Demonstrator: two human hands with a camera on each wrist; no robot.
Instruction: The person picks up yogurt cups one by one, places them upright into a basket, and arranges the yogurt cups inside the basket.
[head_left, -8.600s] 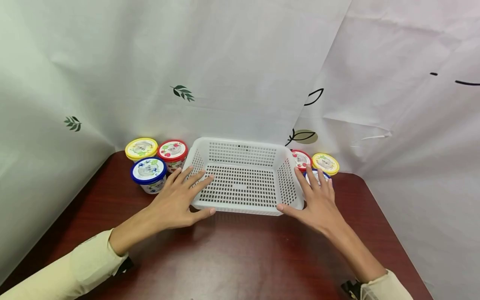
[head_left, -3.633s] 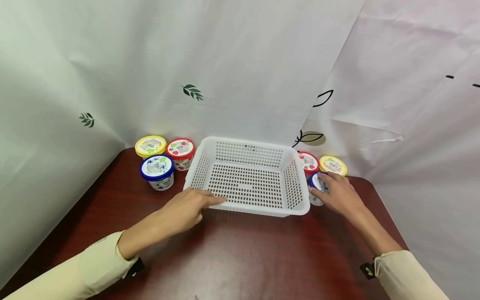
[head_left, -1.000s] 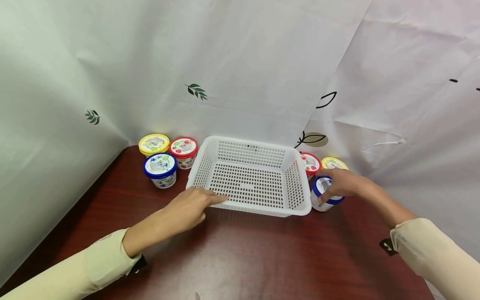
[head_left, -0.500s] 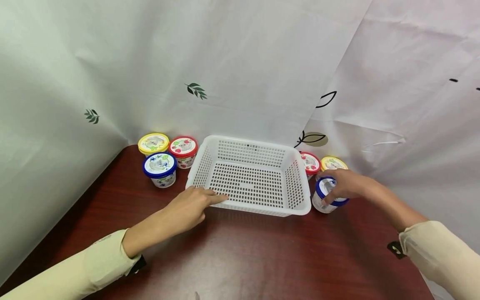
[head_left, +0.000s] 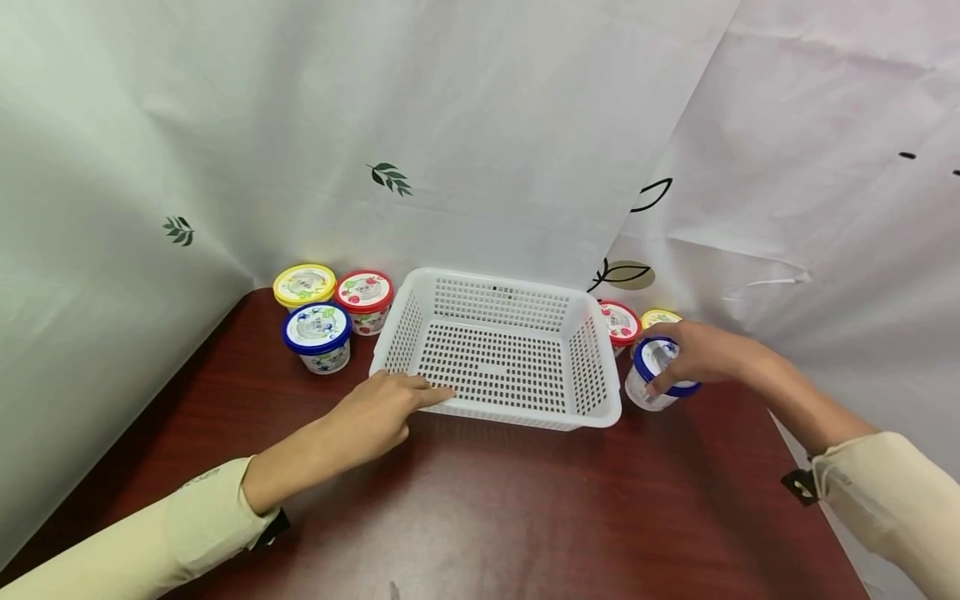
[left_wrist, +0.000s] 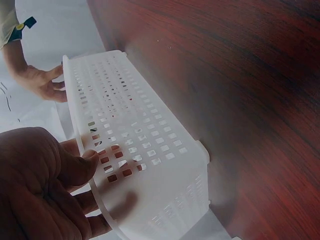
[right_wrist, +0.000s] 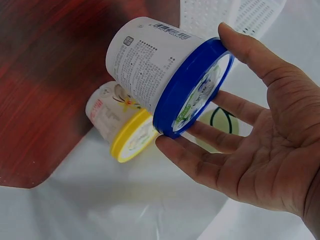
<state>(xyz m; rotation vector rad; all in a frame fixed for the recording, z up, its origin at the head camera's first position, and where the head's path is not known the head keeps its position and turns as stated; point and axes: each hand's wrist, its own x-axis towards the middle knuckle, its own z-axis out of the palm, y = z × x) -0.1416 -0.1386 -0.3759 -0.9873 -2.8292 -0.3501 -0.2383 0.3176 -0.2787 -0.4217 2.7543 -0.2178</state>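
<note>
At the front left corner of a white perforated plastic basket point(head_left: 491, 372), my left hand point(head_left: 371, 419) pinches the rim. In the left wrist view the thumb lies on the outer wall and the other fingers reach behind it. My right hand point(head_left: 701, 357) grips a blue-lidded paper tub point(head_left: 647, 397) by its lid, just right of the basket. The right wrist view shows thumb and fingertips spread around the edge of the blue lid point(right_wrist: 192, 87), palm off the top. The tub leans slightly, and the hand covers part of its lid.
Behind the held tub stand a red-lidded tub point(head_left: 619, 322) and a yellow-lidded tub point(head_left: 660, 317), partly hidden. Left of the basket are yellow-lidded point(head_left: 304, 284), red-lidded point(head_left: 364, 292) and blue-lidded point(head_left: 317, 327) tubs. White curtain point(head_left: 487, 167) backs the dark red table point(head_left: 487, 508).
Both hands were spread open at the basket's sides earlier. The left has since taken the near rim; the right has gripped the blue-lidded tub and shifted it slightly right, away from the basket.
</note>
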